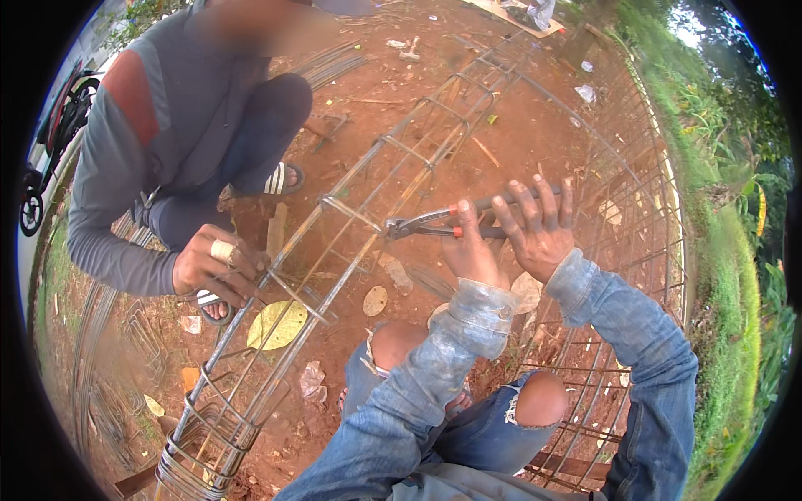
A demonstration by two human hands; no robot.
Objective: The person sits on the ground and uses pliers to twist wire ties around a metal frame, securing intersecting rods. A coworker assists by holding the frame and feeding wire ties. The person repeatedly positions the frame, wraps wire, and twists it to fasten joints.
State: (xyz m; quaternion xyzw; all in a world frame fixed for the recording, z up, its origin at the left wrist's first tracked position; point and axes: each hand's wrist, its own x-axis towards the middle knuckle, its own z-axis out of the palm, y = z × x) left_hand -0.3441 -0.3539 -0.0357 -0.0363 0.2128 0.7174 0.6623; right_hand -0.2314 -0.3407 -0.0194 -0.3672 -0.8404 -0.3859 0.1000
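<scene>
Long-handled pincers [422, 225] with dark handles and orange-red bands reach left to the long side bar of a steel rebar cage [401, 188]. Their jaws meet the bar beside a cross stirrup. My left hand [478, 257] is closed around the handles, thumb pointing up; its other fingers are mostly hidden. My right hand [535, 225] lies across the upper handle, its fingers stretched out and slightly apart. Across the cage, a crouching person's hand [219, 265], with a taped finger, is at a stirrup on the far bar. Any tie wire is too small to make out.
Wire mesh [576, 380] lies at my right and under my legs. Stacked stirrups [196, 468] sit at the cage's near end. Loose rods [92, 351] lie at left, and a big yellow leaf [277, 324] is below the cage. Red soil surrounds us; grass [723, 301] borders the right.
</scene>
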